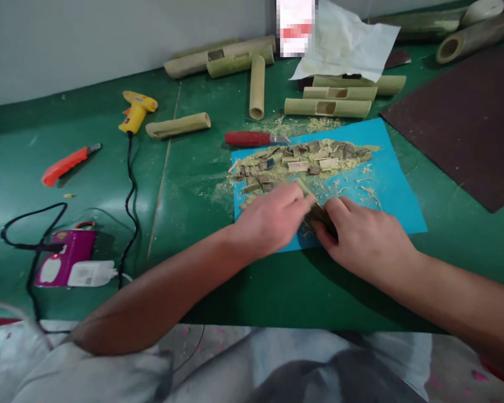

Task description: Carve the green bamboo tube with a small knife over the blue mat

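Both of my hands meet over the near edge of a blue sheet (386, 162) on the green table. My left hand (271, 218) is closed, its fingers pinching a short bamboo strip (304, 187). My right hand (363, 235) is closed too, gripping a small dark bamboo piece (321, 215) that touches the strip. Just beyond my fingers lies a heap of small cut bamboo chips and shavings (306, 159) spread across the sheet.
A red-handled knife (252, 138) lies at the sheet's far left corner. Several bamboo tubes (327, 106) and crumpled paper (348, 45) sit behind. A yellow glue gun (136, 111), orange cutter (67, 164), purple power strip (65, 257) with cables are left. Brown sandpaper (470, 117) lies right.
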Demonstrator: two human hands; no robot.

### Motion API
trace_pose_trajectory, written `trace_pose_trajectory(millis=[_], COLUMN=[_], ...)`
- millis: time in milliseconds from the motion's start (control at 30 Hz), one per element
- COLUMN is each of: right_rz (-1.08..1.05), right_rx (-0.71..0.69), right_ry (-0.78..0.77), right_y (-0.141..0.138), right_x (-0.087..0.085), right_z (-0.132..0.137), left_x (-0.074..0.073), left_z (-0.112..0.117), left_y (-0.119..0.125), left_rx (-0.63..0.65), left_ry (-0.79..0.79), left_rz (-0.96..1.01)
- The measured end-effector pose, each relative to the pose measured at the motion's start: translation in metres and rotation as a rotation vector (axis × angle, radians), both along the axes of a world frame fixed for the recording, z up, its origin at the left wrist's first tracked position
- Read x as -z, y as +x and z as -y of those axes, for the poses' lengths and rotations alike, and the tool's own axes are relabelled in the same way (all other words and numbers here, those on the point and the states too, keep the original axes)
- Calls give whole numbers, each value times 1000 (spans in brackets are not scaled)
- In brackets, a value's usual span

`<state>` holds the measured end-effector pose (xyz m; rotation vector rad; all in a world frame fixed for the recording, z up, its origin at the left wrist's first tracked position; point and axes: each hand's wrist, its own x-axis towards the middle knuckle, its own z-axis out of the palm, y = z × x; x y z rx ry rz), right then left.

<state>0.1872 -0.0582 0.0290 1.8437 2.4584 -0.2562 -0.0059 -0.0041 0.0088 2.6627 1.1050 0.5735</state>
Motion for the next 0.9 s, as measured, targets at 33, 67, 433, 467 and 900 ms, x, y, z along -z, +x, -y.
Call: trace_pose_trajectory(millis=[33,67,433,467,900], right_rz=[3,6,-7,-7,-16], right_rx=[-1,1,-15,-18,-66], right_ry=[-3,-3,3,10,111], right_y=[0,0,0,1,2], right_x=[0,-1,1,1,6], right_z=[0,0,0,0,1], left_x=[0,0,2,3,-2], left_z=[0,-1,-1,-1,-2], left_y=[0,-1,-1,-2,-4], left_rx=[6,6,31,42,50], left_ry=[3,17,91,85,46], left_rz=[-5,2,-5,-5,18])
